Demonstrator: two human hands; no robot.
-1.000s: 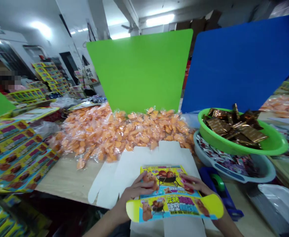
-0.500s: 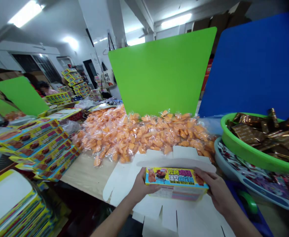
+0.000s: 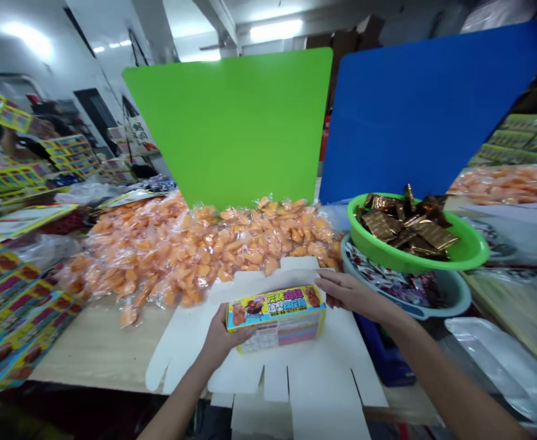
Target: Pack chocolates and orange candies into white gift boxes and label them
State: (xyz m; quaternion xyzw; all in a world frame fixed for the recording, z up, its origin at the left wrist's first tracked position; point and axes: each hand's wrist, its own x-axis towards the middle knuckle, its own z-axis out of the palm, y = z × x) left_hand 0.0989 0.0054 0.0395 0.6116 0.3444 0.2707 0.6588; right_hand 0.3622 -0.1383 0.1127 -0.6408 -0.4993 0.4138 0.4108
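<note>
The left hand (image 3: pixel 222 339) grips the printed snack carton (image 3: pixel 275 318) at its near end, steadying it over the white die-cut card blank (image 3: pixel 296 373), while the open right hand (image 3: pixel 355 296) braces its far end.

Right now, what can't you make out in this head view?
Head view:
- Left hand: part of it is hidden behind the small box.
- Small print on the box: too small to read.
- Packets in the grey basin: partly hidden under the green bowl.
- White card sheet: lower end cut off by the bottom edge.
- Person at far left: too small and blurred to tell what they're doing.
</note>
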